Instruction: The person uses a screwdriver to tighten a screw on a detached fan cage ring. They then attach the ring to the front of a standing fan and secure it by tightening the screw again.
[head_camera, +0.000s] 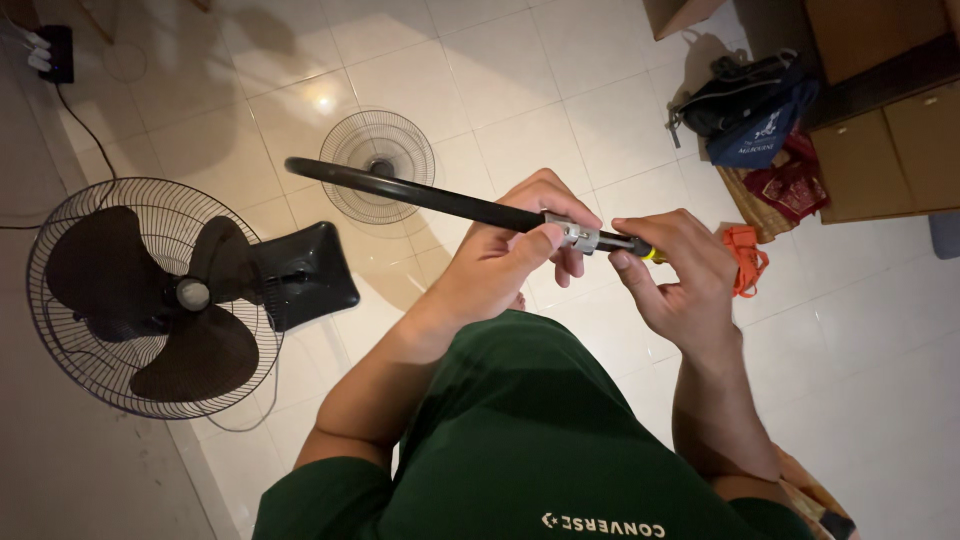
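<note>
— Fingers (545, 240) of the left hand (510, 255) wrap around the black pole (440, 200), right at its metal collar (578, 237); they are closed on it, thumb pressed on top.

— And the other hand?

— Just beside that collar, the right hand (675, 275) pinches a screwdriver (640, 250), of which only a dark shaft and a yellow band show. Its tip meets the collar.

— So which step is this?

— By my reading, a screw at the collar is being worked. I cannot tell whether it goes in or out. What comes next would call for a steady pole and a tip kept square in the screw head.

— Where does the pole reach?

— From the collar it runs away to the left, ending above the loose round fan grille (377, 165) lying on the floor. Further left of the collar lies the fan head (150, 295) with its black blades, joined to a dark motor housing (305, 272).

— Any containers?

— Well to the right of the collar, a dark bag (750, 100) slumps on the floor by a wooden cabinet (885, 130); its contents are hidden. An orange strap (745, 260) lies nearer.
</note>
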